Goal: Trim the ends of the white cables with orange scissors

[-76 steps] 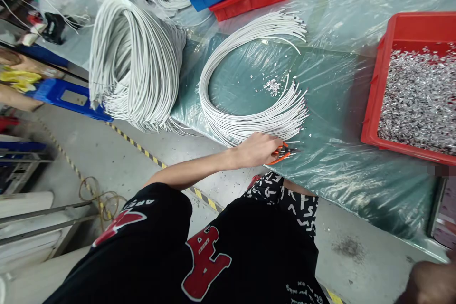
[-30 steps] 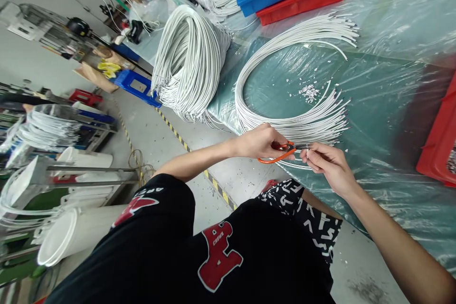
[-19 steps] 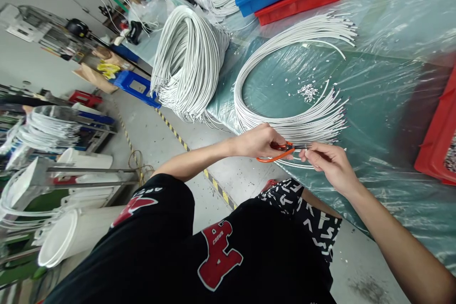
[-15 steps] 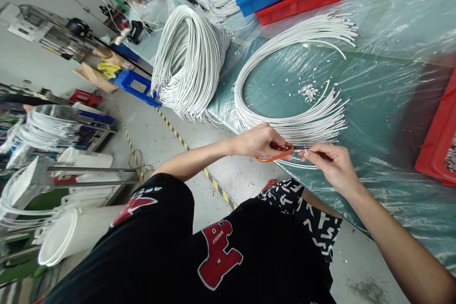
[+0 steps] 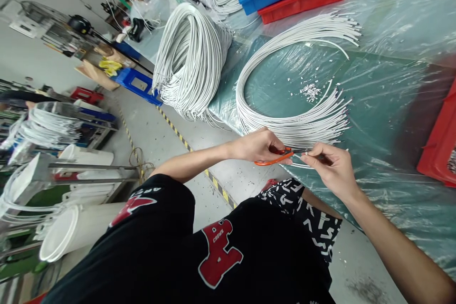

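Orange pliers (image 5: pixel 273 158) are clasped in the left hand (image 5: pixel 261 146) — a white wire (image 5: pixel 297 156) is pinched by the right hand (image 5: pixel 332 167).

Okay, from where I'm standing the bench (image 5: pixel 377 104) has two red bins (image 5: pixel 313 4) (1, 3 o'clock), three white cable bundles (image 5: pixel 302 126) (11, 12, 2), plus two hands (image 5: pixel 333 166), one pliers (image 5: pixel 288 155).

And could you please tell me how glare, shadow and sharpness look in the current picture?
Head view: white glare streaks the plastic sheet; head view: a dark patch, shadow or reflection, lies beside the red bin; head view: the orange-handled pliers have clear handles, but their tips are too small to make out well.
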A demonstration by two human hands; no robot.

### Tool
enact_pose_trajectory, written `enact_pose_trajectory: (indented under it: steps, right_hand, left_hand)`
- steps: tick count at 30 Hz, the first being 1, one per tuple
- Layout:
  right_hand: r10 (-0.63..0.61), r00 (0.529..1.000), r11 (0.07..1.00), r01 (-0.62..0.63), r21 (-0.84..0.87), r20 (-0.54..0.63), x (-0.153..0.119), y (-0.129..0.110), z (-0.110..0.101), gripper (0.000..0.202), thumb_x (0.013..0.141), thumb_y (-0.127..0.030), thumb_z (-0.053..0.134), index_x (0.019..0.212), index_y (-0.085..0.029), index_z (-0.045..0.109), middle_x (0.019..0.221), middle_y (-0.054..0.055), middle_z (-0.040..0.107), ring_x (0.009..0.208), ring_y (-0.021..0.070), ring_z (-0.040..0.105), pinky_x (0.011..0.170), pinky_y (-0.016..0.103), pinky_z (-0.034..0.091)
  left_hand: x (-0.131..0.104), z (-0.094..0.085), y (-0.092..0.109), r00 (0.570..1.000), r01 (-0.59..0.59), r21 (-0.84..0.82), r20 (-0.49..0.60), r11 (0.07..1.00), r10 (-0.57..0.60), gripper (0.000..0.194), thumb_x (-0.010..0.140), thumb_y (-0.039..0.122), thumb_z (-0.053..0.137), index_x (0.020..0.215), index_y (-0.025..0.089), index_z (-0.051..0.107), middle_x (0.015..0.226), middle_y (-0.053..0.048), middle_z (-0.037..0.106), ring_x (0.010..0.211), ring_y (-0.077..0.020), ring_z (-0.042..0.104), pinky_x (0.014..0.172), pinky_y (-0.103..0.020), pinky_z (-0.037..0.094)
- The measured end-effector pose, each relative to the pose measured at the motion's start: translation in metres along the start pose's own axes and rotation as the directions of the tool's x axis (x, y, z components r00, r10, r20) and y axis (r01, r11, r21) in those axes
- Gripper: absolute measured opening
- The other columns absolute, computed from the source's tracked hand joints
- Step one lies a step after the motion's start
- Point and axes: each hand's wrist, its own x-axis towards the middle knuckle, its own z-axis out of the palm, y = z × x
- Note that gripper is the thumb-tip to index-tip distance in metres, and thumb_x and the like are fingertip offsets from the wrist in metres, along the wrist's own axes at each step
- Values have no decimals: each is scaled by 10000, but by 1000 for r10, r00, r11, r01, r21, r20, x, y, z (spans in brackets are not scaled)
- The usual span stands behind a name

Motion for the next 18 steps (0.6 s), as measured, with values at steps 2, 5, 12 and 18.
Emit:
enact_pose_trajectory:
  steps: [2,5,12,18]
  right_hand:
    - [-9,1000,1000,9,-11,-21,-1,1,2,360,788,-358,773,593,-190,521,560,-27,465,533,101,383,482,243,323]
    - [-25,999,1000,24,-14,-28,-3,2,3,348,800,-327,757,597,-191,509,568,-29,468,531,98,378,479,240,309]
    - [-16,998,999,19,-49,56,-3,2,-8,237,867,-318,697,670,-191,660,640,15,625,598,138,541,530,251,390]
    - [-36,996,999,38,-26,84,1,-2,-11,241,906,-352,645,738,-201,730,752,45,725,663,167,646,569,259,475]
  left_hand:
    - [-1,2,1,1000,17,17,-22,1000,-17,474,899,420,670,553,161,477,538,58,311,553,-75,198,494,-266,194]
    - [-2,2,3,999,24,55,-45,998,-21,477,897,420,671,551,162,469,530,60,309,553,-76,195,496,-264,195]
    - [2,-2,7,999,14,110,-36,994,-10,480,916,402,632,553,177,413,540,49,309,544,-82,209,509,-289,193]
    - [3,-8,12,998,-6,135,-54,991,13,479,908,383,636,549,184,389,536,54,292,544,-84,202,509,-292,191]
